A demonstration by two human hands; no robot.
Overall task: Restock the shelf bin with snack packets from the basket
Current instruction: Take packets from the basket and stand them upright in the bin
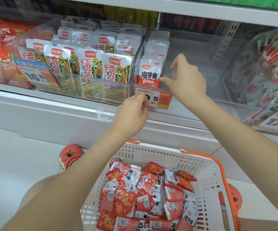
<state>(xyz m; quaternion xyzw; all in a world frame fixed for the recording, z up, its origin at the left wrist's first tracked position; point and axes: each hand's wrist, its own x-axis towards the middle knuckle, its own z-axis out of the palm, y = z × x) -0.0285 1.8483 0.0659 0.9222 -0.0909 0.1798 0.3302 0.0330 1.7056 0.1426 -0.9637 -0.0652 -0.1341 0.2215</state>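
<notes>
Lighting: bright, even, white; source overhead, not in view. Shadows: soft and faint, darkest under the upper shelf (168,9) at the back of the clear bin (201,47).
Glare: pale sheen on the bin walls and on the silver packets (88,47); mild shine on the red packets (145,185) in the basket (208,177).
Focus: centre fairly sharp, printing on the front packets legible; the fingers of the right hand (187,77) smeared by motion blur.
Edges: wide-angle bowing of shelf lines; far left and right stock soft and stretched.
Overall: slight softness, low contrast.
</notes>
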